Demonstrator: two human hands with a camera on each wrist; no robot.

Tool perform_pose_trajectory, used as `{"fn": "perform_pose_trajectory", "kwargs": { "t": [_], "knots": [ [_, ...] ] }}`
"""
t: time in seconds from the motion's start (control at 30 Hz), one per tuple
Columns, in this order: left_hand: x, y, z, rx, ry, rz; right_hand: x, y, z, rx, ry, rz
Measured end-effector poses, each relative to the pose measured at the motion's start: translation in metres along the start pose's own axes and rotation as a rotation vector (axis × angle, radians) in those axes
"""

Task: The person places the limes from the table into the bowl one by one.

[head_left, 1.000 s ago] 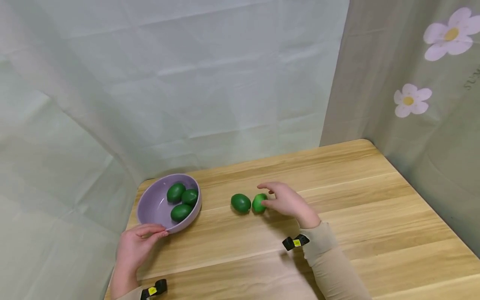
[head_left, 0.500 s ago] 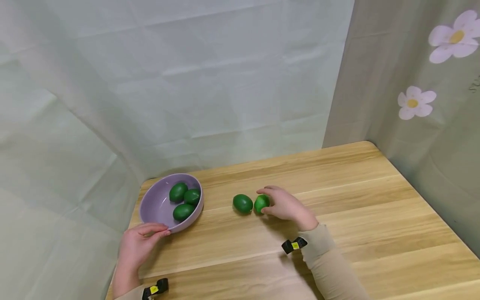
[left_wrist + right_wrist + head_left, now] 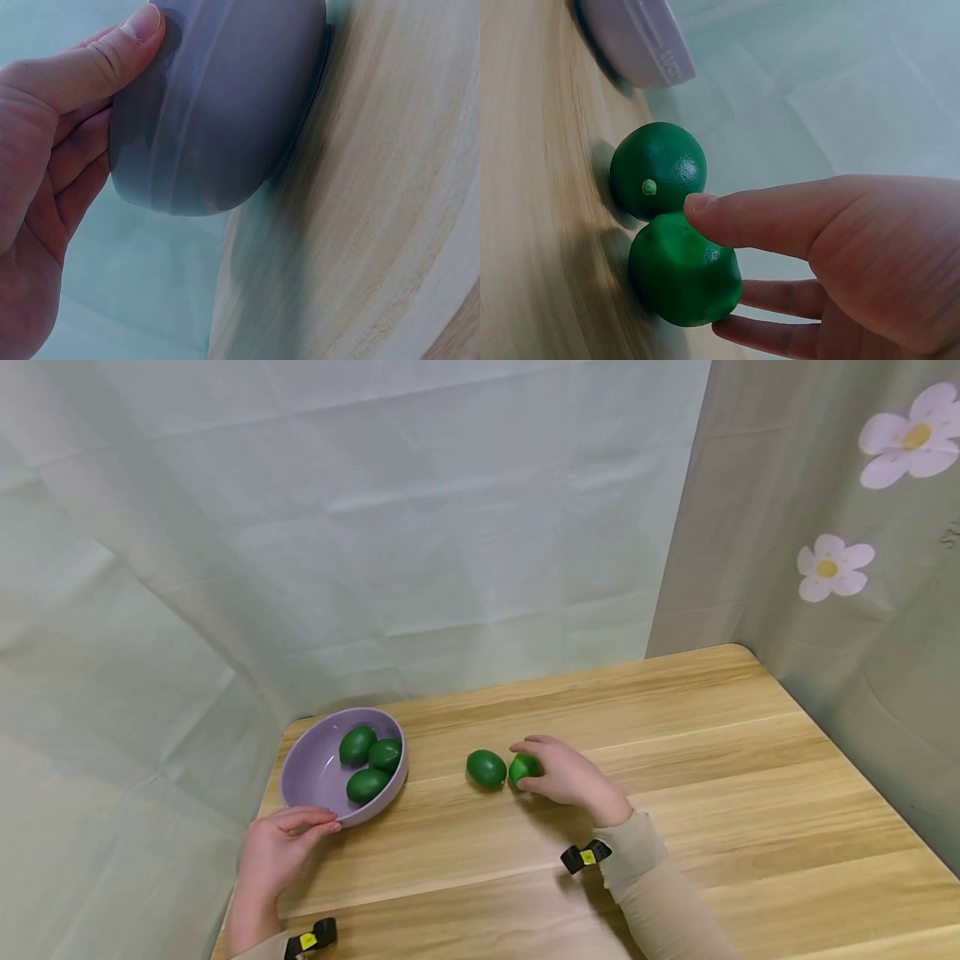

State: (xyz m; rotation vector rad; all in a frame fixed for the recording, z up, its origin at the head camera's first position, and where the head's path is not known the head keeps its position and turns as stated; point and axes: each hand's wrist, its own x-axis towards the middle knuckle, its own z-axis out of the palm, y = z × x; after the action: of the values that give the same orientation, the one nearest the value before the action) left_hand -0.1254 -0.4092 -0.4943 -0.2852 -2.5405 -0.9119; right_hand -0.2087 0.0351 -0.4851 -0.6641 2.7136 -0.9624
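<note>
A purple bowl point(image 3: 309, 777) stands at the table's left side with three dark green limes point(image 3: 367, 786) inside. My left hand point(image 3: 281, 852) pinches the bowl's near rim, thumb outside, as the left wrist view shows on the bowl's wall point(image 3: 225, 97). Further right, my right hand point(image 3: 570, 774) has thumb and fingers curled round a brighter green lime point(image 3: 522, 767) that rests on the table. In the right wrist view the thumb point(image 3: 742, 217) lies against this lime point(image 3: 682, 274), its fingers partly hidden behind it. A darker lime point(image 3: 486, 769) sits close on its left.
The wooden table point(image 3: 720, 777) runs back to a pale curtain point(image 3: 450, 527) along the rear and sides. Flower prints point(image 3: 827, 568) mark the curtain at right. A black wrist camera point(image 3: 585, 856) sits on each sleeve.
My right hand has closed its thumb and fingers in round the brighter lime. The left hand stays on the bowl's rim. The head view has shifted slightly.
</note>
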Motion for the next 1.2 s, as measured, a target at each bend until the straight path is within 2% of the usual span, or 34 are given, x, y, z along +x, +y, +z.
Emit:
{"fn": "perform_pose_trajectory", "kwargs": {
  "t": [0.33, 0.77, 1.2],
  "knots": [
    [-0.001, -0.001, 0.001, 0.005, 0.003, 0.002, 0.002, 0.000, 0.006, -0.018, -0.004, -0.034],
    [-0.001, -0.001, 0.001, 0.000, 0.009, -0.007, 0.005, 0.008, 0.010, -0.004, 0.033, -0.020],
    [-0.001, 0.000, 0.001, -0.013, 0.010, -0.005, 0.005, 0.012, 0.006, 0.039, 0.024, -0.007]
  ]
}}
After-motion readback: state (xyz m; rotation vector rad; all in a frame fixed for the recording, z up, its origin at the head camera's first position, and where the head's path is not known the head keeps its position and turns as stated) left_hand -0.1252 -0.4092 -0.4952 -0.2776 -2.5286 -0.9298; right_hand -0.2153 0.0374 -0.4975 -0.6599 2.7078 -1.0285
